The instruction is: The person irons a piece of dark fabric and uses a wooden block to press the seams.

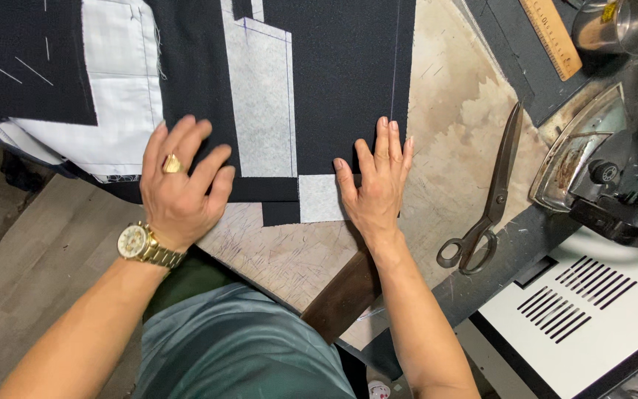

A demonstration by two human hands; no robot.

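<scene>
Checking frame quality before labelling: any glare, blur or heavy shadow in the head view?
Head view: light is even and soft, both hands sharp, left hand and right hand flat on the black fabric. Bright reflections on the metal cup and the iron's soleplate. White interfacing is near blown out. Mild wide-angle stretch at the edges; floor at lower left is dim.
</scene>
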